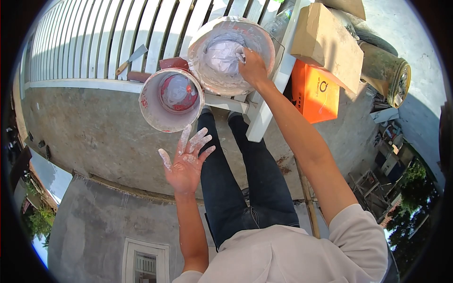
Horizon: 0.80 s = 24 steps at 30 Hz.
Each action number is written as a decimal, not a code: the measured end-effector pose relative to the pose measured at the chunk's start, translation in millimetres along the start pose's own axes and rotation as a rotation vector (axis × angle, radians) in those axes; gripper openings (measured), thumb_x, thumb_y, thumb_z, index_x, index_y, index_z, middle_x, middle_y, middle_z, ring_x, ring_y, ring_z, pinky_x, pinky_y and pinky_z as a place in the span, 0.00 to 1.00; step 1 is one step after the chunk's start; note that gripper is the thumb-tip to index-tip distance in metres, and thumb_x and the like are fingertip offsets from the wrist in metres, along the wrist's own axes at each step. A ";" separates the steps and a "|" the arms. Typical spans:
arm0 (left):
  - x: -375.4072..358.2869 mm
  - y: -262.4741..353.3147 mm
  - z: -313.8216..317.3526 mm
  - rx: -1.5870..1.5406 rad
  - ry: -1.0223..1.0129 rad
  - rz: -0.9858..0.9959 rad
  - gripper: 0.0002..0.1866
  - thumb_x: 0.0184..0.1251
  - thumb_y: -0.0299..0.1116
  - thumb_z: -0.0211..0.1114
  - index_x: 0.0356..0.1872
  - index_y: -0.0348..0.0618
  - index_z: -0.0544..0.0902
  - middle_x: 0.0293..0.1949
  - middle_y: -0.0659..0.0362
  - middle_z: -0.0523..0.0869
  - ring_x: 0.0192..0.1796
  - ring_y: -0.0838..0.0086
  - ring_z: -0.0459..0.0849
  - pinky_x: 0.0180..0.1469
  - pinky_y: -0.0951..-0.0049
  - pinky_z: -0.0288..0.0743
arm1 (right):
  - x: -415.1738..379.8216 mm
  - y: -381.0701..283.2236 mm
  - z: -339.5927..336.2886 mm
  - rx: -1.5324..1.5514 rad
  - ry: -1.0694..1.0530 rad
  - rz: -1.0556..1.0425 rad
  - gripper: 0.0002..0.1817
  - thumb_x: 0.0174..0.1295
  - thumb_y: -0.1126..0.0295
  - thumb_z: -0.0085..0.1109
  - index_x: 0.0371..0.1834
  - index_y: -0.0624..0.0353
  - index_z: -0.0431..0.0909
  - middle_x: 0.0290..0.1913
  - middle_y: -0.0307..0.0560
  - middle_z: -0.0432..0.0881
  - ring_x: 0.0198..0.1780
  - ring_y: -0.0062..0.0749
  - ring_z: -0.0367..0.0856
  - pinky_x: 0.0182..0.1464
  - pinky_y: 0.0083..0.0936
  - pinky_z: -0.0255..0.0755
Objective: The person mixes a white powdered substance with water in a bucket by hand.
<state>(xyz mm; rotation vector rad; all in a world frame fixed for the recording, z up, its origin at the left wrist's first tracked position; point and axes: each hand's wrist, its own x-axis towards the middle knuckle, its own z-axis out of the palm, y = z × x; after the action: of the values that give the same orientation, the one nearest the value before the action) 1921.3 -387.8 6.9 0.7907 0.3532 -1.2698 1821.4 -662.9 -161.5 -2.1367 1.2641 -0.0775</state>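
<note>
- Two bare hands are in view, and a crumpled, whitish mass (223,56) sits inside a broad, round, white-smeared tub (197,78), directly left of the right fingers (241,57).
- The right hand (254,67) is over the tub's right side, its fingers bent and held narrow at the mass's edge; I cannot tell whether they pinch it or only touch it.
- The right arm (302,127) reaches forward from a pale sleeve (357,238), nearly straight, angling inward to the tub.
- The left hand (184,172) holds nothing: palm up, its fingers (183,139) spread wide and dabbed with white. The mass lies ahead of them and to their right.
- The left forearm (192,226) points forward, close to the body.
- Just ahead of the left fingers is a deep white plastic bucket (150,107) with a smaller red-and-white round container (166,103) inside it.
- Farther ahead and left of these fingers, a flat-bladed scraper with a wooden handle (123,67) lies on the white slatted wooden desk (101,52).
- Right of the right fingers, beyond the desk's edge, are a bright orange box (314,96) and a brown cardboard box (337,52).
</note>
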 end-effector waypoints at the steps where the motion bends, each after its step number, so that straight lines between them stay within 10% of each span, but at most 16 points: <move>1: 0.1 0.4 0.3 -0.002 -0.003 0.001 0.48 0.68 0.71 0.34 0.74 0.38 0.53 0.68 0.35 0.62 0.66 0.50 0.69 0.66 0.43 0.61 | 2.6 0.4 0.3 0.054 0.003 0.004 0.15 0.55 0.72 0.57 0.46 0.63 0.78 0.44 0.61 0.79 0.45 0.54 0.78 0.49 0.42 0.71; 13: 9.5 2.2 8.6 0.300 0.015 -0.013 0.41 0.73 0.64 0.33 0.73 0.37 0.55 0.67 0.40 0.66 0.66 0.54 0.69 0.65 0.50 0.65 | -36.0 -29.6 -33.8 0.308 0.170 0.081 0.17 0.55 0.76 0.57 0.50 0.63 0.77 0.41 0.52 0.80 0.41 0.37 0.79 0.45 0.31 0.72; 24: 48.3 -67.7 49.6 0.958 -0.135 -0.150 0.24 0.75 0.32 0.50 0.69 0.36 0.64 0.66 0.52 0.72 0.65 0.68 0.70 0.62 0.69 0.67 | -212.1 40.3 -68.9 0.546 0.154 0.361 0.18 0.53 0.84 0.52 0.50 0.65 0.75 0.44 0.51 0.76 0.42 0.35 0.77 0.45 0.27 0.71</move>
<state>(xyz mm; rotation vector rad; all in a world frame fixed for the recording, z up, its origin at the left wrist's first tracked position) 1862.7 -462.5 -12.1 1.4844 -0.3579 -1.6281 1652.5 -539.9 -73.6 -1.4429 1.4938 -0.3911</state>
